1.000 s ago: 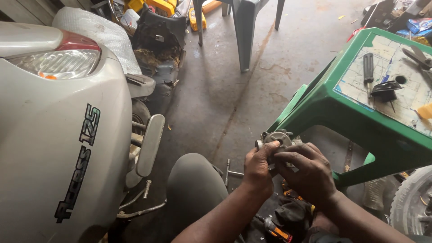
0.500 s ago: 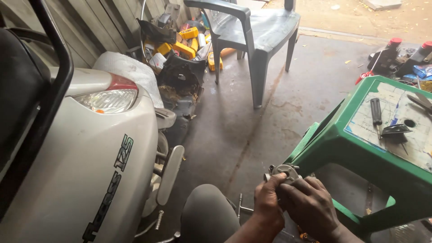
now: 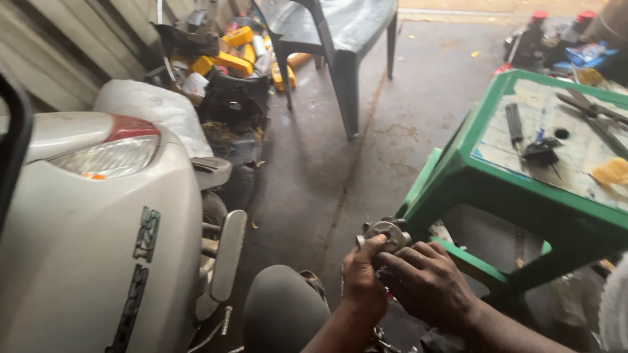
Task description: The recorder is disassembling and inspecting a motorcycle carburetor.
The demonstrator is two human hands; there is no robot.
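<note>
Holding is done with both hands low in the middle of the view. A small round metal part (image 3: 387,233) is gripped there, just in front of the green stool (image 3: 485,178) and above the grey floor (image 3: 327,163). The left hand (image 3: 364,278) is curled shut around the part's near side, with the thumb pressed against it. The right hand (image 3: 428,284) is also closed on the part, and its fingers (image 3: 400,260) are laid across the lower edge. The part is grey and has a few small bumps around its rim.

A knee in dark cloth (image 3: 282,310) is seen just left of the hands. A white scooter (image 3: 98,242) is parked on the left, and its red and clear tail light (image 3: 108,153) is turned toward the camera. On the stool's top, a dark tool with a long handle (image 3: 514,122) and a small black piece (image 3: 540,151) are laid near each other. A dark plastic chair (image 3: 340,33) is stood farther back. Yellow boxes (image 3: 229,60) are piled by the wall behind the scooter.
</note>
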